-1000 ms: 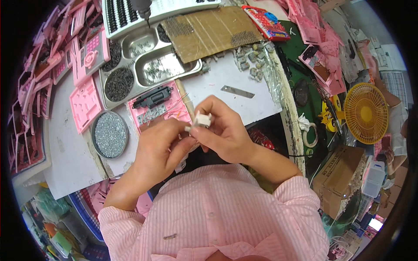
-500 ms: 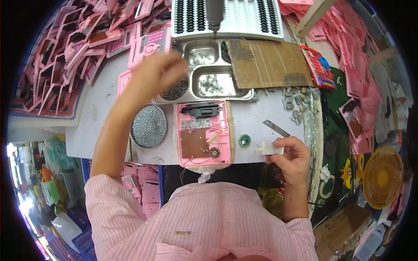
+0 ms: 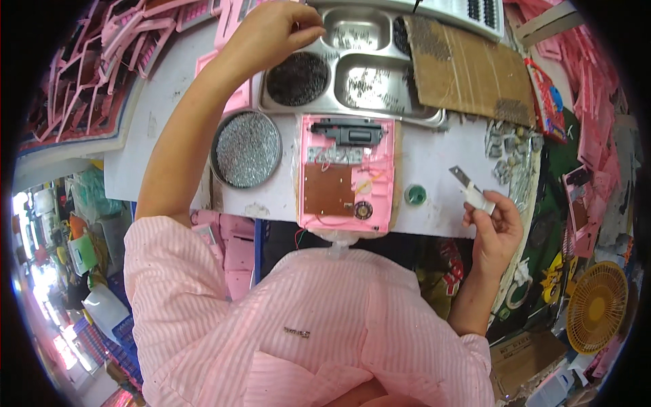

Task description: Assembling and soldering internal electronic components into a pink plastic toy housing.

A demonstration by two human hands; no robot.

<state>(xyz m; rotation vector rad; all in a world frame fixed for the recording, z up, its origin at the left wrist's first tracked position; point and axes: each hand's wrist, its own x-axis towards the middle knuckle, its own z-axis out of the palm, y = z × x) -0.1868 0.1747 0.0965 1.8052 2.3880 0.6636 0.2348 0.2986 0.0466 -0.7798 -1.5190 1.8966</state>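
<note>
My left hand [image 3: 274,35] reaches over the far left corner of a metal compartment tray [image 3: 330,88]. Its fingers are curled together, and anything between them is hidden. In my right hand [image 3: 497,224], fingertips and thumb pinch a small white plastic part [image 3: 479,199]. Just beyond that part, a thin metal strip [image 3: 459,174] lies on the table. Between my arms sits an open pink plastic casing [image 3: 385,152], with a black mechanism [image 3: 349,132] at its far end, a brown circuit board [image 3: 328,190] and thin wires inside.
Left of the casing stands a round dish of small silvery pieces [image 3: 247,149]. Dark screws [image 3: 297,78] fill one tray compartment. A small green container [image 3: 415,195] is right of the casing. Cardboard [image 3: 475,71] overlaps the tray's right side. Pink casings [image 3: 88,74] are heaped at far left.
My left hand has moved from above the dark screws to the tray's far left corner. My right hand has tilted the white part and brought it close to the metal strip. The view has shifted.
</note>
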